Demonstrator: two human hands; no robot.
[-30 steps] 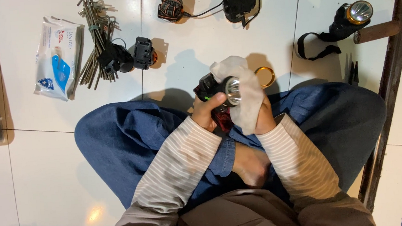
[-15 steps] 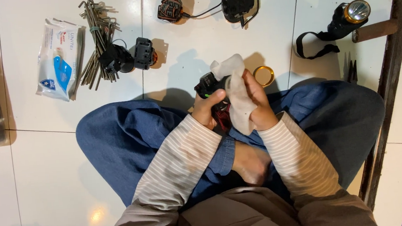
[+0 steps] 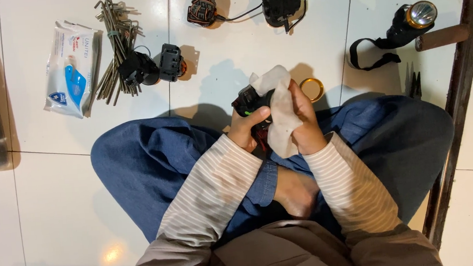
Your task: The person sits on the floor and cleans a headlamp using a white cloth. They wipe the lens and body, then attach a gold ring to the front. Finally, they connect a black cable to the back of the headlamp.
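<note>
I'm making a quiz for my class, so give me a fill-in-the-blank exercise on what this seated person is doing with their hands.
1. The right hand presses a white ____ against the black lamp.
2. The left hand holds the lamp from the ____ side.
3. The gold ring lies on the tiled ____.
4. The pack of wipes lies beside a bundle of metal ____.

Missing words: wipe; left; floor; rods

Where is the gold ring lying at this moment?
In the head view, the gold ring lies flat on the white tiled floor, just right of the right hand with the white wipe, near the person's knee.
</note>
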